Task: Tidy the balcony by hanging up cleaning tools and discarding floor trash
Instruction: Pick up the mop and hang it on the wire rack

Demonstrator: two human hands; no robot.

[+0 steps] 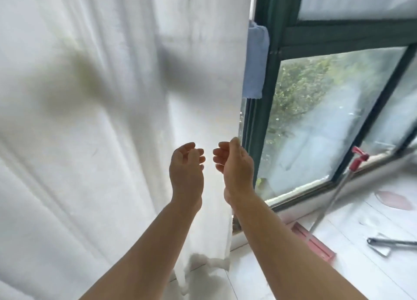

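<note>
My left hand (186,164) and my right hand (234,162) are raised side by side in front of a white curtain (101,119), fingers loosely curled, holding nothing. A light blue cloth (256,60) hangs on the green window frame above and right of my hands. A mop with a red flat head (313,243), a metal pole and a red handle (358,158) leans against the window sill at the right. A dark-handled tool (392,242) lies on the floor at the far right, on a flat pale piece.
The green-framed window (274,96) stands right of the curtain, with trees outside. The white tiled floor (352,266) stretches to the lower right. A pinkish round patch (393,199) shows on the floor near the sill. The curtain hem hangs just above the floor.
</note>
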